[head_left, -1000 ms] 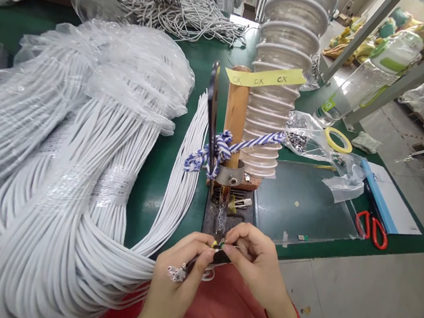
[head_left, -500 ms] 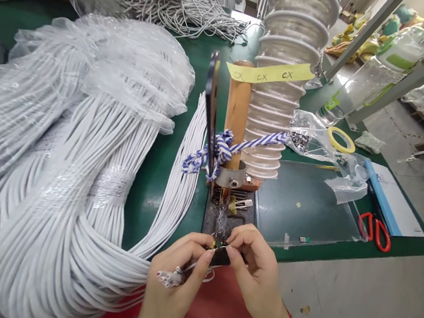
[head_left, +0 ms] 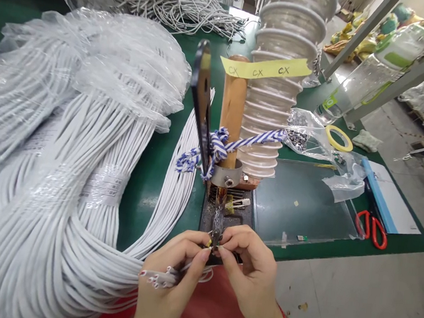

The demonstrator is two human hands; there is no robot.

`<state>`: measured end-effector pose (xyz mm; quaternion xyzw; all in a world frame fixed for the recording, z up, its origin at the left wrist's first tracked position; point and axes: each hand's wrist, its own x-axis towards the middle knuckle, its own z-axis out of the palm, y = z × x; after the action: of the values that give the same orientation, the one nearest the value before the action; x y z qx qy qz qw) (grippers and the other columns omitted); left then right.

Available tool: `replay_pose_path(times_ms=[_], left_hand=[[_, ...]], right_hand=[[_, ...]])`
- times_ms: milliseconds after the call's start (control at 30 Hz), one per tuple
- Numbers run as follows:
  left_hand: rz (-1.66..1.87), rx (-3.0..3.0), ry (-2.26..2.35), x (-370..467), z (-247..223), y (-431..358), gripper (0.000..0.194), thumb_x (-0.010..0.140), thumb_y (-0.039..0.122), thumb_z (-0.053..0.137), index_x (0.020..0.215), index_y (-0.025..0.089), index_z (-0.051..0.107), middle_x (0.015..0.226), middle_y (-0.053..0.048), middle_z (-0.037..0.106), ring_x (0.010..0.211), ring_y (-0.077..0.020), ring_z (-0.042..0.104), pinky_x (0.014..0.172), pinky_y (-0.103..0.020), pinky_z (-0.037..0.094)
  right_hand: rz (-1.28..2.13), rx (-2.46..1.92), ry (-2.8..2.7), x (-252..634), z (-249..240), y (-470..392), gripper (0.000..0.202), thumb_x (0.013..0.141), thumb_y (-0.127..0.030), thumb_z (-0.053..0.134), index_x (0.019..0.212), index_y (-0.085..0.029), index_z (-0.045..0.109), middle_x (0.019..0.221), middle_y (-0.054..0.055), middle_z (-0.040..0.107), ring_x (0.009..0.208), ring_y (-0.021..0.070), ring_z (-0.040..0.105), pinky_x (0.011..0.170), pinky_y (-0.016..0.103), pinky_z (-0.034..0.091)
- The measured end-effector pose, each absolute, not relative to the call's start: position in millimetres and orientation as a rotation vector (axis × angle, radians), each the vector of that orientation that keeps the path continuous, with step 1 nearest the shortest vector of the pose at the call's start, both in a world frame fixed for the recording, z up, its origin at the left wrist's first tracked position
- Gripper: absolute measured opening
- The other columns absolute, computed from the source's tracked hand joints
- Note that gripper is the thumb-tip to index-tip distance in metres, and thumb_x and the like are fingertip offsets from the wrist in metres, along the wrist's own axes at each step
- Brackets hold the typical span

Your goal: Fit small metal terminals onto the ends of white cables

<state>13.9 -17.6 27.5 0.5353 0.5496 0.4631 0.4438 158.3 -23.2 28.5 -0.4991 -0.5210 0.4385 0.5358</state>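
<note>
My left hand [head_left: 171,277] is closed around a small bunch of white cables [head_left: 162,277], their cut ends poking out past the thumb. Its thumb and forefinger pinch at a cable end by the tip of an upright soldering iron [head_left: 232,115] with a wooden handle. Facing it, my right hand [head_left: 248,275] is closed in a pinch on something too small to make out. The fingertips of both hands nearly meet just below the iron's dark shaft [head_left: 218,218]. Whether the iron touches the work cannot be seen.
Large bundles of white cable [head_left: 53,212], partly wrapped in plastic, fill the left. A ribbed hose [head_left: 272,99] rises behind the iron, tied with striped cord [head_left: 256,141]. To the right are red-handled scissors [head_left: 374,231], a tape roll [head_left: 339,138] and a bottle [head_left: 375,70].
My fingertips have come closer together beneath the iron's shaft; the thin gap between them has narrowed. The whole view has shifted slightly, with the bench sliding a little left.
</note>
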Motion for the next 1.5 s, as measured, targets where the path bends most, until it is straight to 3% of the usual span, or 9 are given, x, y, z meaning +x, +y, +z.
replay_pose_path(times_ms=[500,767,900,1000,1167,1267,1367,1433,1500], left_hand=[[1.121,1.207,1.379,11.0,26.0,-20.9,0.024,0.084,0.020,0.064,0.060,0.021,0.065,0.080,0.000,0.070,0.066,-0.0142,0.061,0.058,-0.023,0.042],[1.056,1.195,1.355,1.7,17.8,-35.3,0.027,0.086,0.024,0.065,0.060,0.021,0.064,0.080,-0.002,0.070,0.064,-0.0155,0.061,0.057,-0.023,0.043],[0.938,1.296,1.188,-1.2,15.3,-41.2,0.028,0.092,0.028,0.061,0.065,0.021,0.065,0.078,-0.002,0.070,0.065,-0.0162,0.063,0.058,-0.022,0.048],[0.823,1.306,1.102,0.5,10.4,-45.4,0.033,0.098,0.034,0.053,0.073,0.021,0.071,0.071,-0.001,0.068,0.060,-0.0158,0.063,0.063,-0.023,0.052],[0.837,1.115,1.042,12.2,5.0,-50.4,0.043,0.096,0.051,0.052,0.084,0.021,0.079,0.101,-0.010,0.074,0.084,-0.0229,0.070,0.075,-0.028,0.057],[0.890,0.937,1.027,19.4,6.1,-53.8,0.054,0.093,0.061,0.051,0.071,0.017,0.074,0.079,-0.009,0.072,0.072,-0.0215,0.068,0.071,-0.030,0.055],[0.758,0.789,1.042,23.9,7.1,-58.4,0.057,0.089,0.068,0.052,0.069,0.017,0.068,0.056,-0.001,0.060,0.046,-0.0130,0.050,0.050,-0.024,0.041],[0.656,0.770,1.034,26.9,6.9,-60.7,0.056,0.086,0.069,0.055,0.071,0.017,0.067,0.052,0.003,0.051,0.042,-0.0102,0.038,0.045,-0.022,0.031],[0.607,0.799,0.974,30.6,6.4,-62.2,0.055,0.085,0.069,0.056,0.073,0.018,0.069,0.052,0.005,0.045,0.046,-0.0111,0.037,0.047,-0.022,0.032]], right_hand=[[1.138,-1.194,-1.219,163.1,27.7,-24.5,0.015,0.091,-0.008,0.059,0.082,-0.020,0.059,0.092,0.004,0.061,0.079,0.0162,0.060,0.069,0.025,0.051],[1.087,-1.335,-1.424,173.1,31.8,-38.8,0.011,0.091,-0.013,0.060,0.084,-0.021,0.056,0.074,-0.003,0.046,0.057,0.0116,0.041,0.050,0.023,0.034],[1.061,-1.334,-1.591,174.5,37.8,-39.0,0.004,0.090,-0.016,0.063,0.087,-0.020,0.061,0.079,0.000,0.052,0.065,0.0142,0.048,0.055,0.024,0.039],[1.137,-1.247,-1.621,180.6,39.6,-39.8,0.011,0.093,-0.017,0.060,0.082,-0.020,0.060,0.079,0.001,0.055,0.067,0.0146,0.051,0.059,0.024,0.042],[1.179,-1.138,-1.674,213.0,44.6,-45.7,0.010,0.091,-0.016,0.060,0.082,-0.021,0.061,0.075,0.002,0.056,0.065,0.0161,0.052,0.055,0.026,0.041],[1.154,-1.120,-1.697,237.0,50.2,-50.8,0.010,0.093,-0.020,0.059,0.083,-0.022,0.062,0.073,0.003,0.056,0.064,0.0182,0.052,0.052,0.028,0.039],[1.071,-1.202,-1.727,248.0,55.8,-55.5,0.011,0.094,-0.025,0.060,0.084,-0.022,0.063,0.071,0.004,0.056,0.061,0.0191,0.051,0.050,0.029,0.039],[0.994,-1.282,-1.773,245.1,58.7,-57.6,0.012,0.094,-0.021,0.059,0.082,-0.022,0.063,0.070,0.003,0.057,0.061,0.0182,0.052,0.051,0.028,0.041],[0.939,-1.311,-1.847,236.7,61.0,-59.5,0.014,0.095,-0.016,0.058,0.083,-0.022,0.062,0.070,0.002,0.058,0.061,0.0171,0.054,0.054,0.027,0.044]])
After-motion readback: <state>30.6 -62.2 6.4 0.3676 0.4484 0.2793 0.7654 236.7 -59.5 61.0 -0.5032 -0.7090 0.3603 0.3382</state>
